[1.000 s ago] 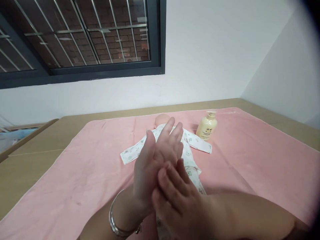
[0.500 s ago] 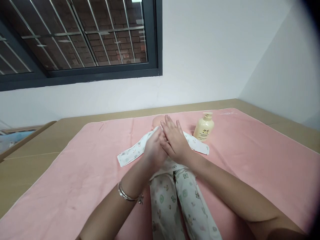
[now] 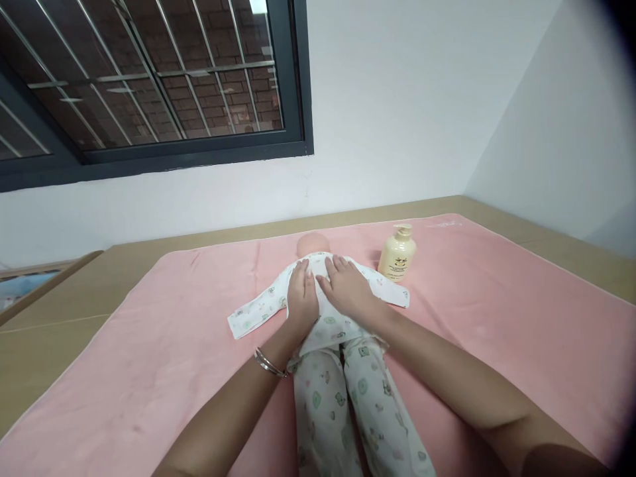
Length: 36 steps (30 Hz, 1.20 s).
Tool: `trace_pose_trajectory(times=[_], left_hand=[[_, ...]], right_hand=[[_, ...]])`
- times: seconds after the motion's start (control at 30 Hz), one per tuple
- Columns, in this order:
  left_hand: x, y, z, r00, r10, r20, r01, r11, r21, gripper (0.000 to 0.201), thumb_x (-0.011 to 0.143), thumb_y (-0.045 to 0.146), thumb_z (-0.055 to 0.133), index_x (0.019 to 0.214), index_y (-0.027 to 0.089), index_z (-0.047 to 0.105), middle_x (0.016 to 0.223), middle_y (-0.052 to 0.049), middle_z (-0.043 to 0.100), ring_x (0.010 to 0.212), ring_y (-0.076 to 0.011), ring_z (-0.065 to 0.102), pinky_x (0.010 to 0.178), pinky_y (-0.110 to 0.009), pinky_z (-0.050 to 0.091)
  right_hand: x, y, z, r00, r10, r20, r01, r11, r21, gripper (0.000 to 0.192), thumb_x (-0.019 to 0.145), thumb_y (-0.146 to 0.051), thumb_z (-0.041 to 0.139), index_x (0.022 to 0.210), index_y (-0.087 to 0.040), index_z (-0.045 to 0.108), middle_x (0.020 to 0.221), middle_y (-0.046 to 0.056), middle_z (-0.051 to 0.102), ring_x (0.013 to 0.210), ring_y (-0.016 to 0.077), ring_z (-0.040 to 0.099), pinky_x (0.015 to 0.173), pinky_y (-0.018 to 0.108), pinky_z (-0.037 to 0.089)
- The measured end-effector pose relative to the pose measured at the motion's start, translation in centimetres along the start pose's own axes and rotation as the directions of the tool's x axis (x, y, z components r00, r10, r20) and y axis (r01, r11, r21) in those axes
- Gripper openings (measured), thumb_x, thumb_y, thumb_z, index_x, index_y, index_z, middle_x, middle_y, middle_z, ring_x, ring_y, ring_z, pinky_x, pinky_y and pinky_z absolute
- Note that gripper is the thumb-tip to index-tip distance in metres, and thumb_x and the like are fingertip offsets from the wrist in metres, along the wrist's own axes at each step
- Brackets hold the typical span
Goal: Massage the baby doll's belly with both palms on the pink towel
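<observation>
On the pink towel (image 3: 173,344), left hand (image 3: 302,299) and right hand (image 3: 348,289) lie flat, fingers open, on the doll (image 3: 328,324); nothing gripped.

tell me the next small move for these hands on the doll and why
Probably slide both palms outward from the chest toward the sleeves. The left hand and right hand lie flat, side by side, on the doll, which lies on the pink towel. The lotion bottle stands apart, untouched.
</observation>
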<state>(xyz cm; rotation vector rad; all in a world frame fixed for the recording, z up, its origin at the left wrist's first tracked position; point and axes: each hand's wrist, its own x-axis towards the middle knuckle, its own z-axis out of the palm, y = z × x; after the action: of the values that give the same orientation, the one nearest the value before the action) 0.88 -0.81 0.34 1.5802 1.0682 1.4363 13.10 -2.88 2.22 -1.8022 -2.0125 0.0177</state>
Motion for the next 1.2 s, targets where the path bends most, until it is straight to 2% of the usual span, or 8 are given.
trace_pose_trajectory(times=[0.1, 0.23, 0.37, 0.47, 0.6, 0.73, 0.97, 1.2], left_hand=[[0.1, -0.7, -0.2, 0.998, 0.059, -0.03, -0.057, 0.997, 0.053, 0.037, 0.096, 0.034, 0.04, 0.127, 0.021, 0.055, 0.14, -0.007, 0.051, 0.134, -0.0203, 0.04, 0.116, -0.035, 0.023], [0.2, -1.4, -0.3, 0.99, 0.141, -0.002, -0.139, 0.979, 0.151, 0.043, 0.097, 0.038, 0.035, 0.129, 0.016, 0.053, 0.135, -0.011, 0.055, 0.128, -0.0228, 0.047, 0.111, -0.041, 0.033], [0.2, -0.8, -0.3, 0.993, 0.12, -0.003, -0.117, 0.972, 0.205, 0.041, 0.097, 0.037, 0.035, 0.127, 0.017, 0.054, 0.134, -0.011, 0.056, 0.127, -0.0235, 0.048, 0.11, -0.043, 0.034], [0.5, -0.2, -0.5, 0.997, 0.051, -0.053, -0.041, 0.982, 0.186, 0.041, 0.097, 0.036, 0.033, 0.124, 0.016, 0.056, 0.13, -0.012, 0.059, 0.123, -0.0232, 0.052, 0.108, -0.042, 0.038], [1.2, -0.6, -0.9, 0.994, 0.112, -0.014, -0.107, 0.974, 0.202, 0.038, 0.095, 0.034, 0.037, 0.125, 0.017, 0.055, 0.132, -0.01, 0.057, 0.126, -0.022, 0.05, 0.11, -0.042, 0.037], [1.6, -2.2, -1.0, 0.965, 0.258, 0.054, -0.261, 0.91, 0.323, 0.038, 0.093, 0.031, 0.041, 0.126, 0.017, 0.055, 0.135, -0.011, 0.055, 0.132, -0.0228, 0.044, 0.115, -0.046, 0.028], [1.4, -3.2, -1.0, 0.982, 0.179, 0.057, -0.177, 0.786, 0.593, 0.044, 0.091, 0.031, 0.041, 0.129, 0.012, 0.052, 0.143, -0.016, 0.047, 0.138, -0.029, 0.034, 0.116, -0.051, 0.024], [3.3, -2.6, -1.9, 0.967, 0.086, 0.239, -0.218, 0.764, 0.607, 0.046, 0.094, 0.035, 0.037, 0.133, 0.015, 0.051, 0.142, -0.009, 0.05, 0.137, -0.0269, 0.036, 0.115, -0.048, 0.024]], right_hand=[[-1.4, -1.6, 0.7, 0.996, -0.089, -0.019, 0.087, 0.993, -0.083, 0.056, 0.094, -0.03, 0.039, 0.143, -0.002, 0.035, 0.149, 0.023, 0.033, 0.141, 0.0343, 0.023, 0.113, 0.049, 0.02], [0.3, 0.1, 0.3, 0.935, -0.353, 0.023, 0.352, 0.935, 0.04, 0.047, 0.096, -0.028, 0.037, 0.142, -0.018, 0.042, 0.149, 0.011, 0.038, 0.142, 0.0251, 0.025, 0.115, 0.047, 0.017], [2.1, 2.4, -0.4, 0.994, -0.104, 0.031, 0.102, 0.992, 0.073, 0.051, 0.099, -0.041, 0.031, 0.139, -0.013, 0.045, 0.147, 0.016, 0.041, 0.137, 0.0258, 0.035, 0.111, 0.044, 0.027], [0.7, 0.9, 0.2, 0.999, 0.028, -0.042, -0.03, 0.998, -0.047, 0.055, 0.098, -0.035, 0.028, 0.135, 0.002, 0.045, 0.139, 0.026, 0.047, 0.134, 0.031, 0.039, 0.11, 0.044, 0.028], [-1.2, -1.4, 0.9, 0.977, -0.207, -0.041, 0.204, 0.976, -0.08, 0.053, 0.094, -0.025, 0.035, 0.142, -0.003, 0.038, 0.149, 0.021, 0.034, 0.141, 0.0323, 0.023, 0.114, 0.049, 0.019], [0.6, 0.7, 0.3, 0.941, -0.336, 0.046, 0.333, 0.94, 0.072, 0.047, 0.097, -0.03, 0.034, 0.141, -0.021, 0.041, 0.152, 0.006, 0.034, 0.143, 0.0248, 0.02, 0.115, 0.051, 0.014], [1.6, 2.2, -0.1, 0.999, 0.014, 0.031, -0.011, 0.996, -0.093, 0.055, 0.099, -0.036, 0.023, 0.137, -0.001, 0.044, 0.139, 0.024, 0.047, 0.133, 0.0281, 0.041, 0.108, 0.041, 0.031], [-0.9, -1.3, -0.8, 0.996, 0.068, 0.062, -0.046, 0.954, -0.296, 0.052, 0.098, -0.029, 0.026, 0.137, 0.003, 0.042, 0.132, 0.027, 0.052, 0.125, 0.0302, 0.05, 0.097, 0.04, 0.042]])
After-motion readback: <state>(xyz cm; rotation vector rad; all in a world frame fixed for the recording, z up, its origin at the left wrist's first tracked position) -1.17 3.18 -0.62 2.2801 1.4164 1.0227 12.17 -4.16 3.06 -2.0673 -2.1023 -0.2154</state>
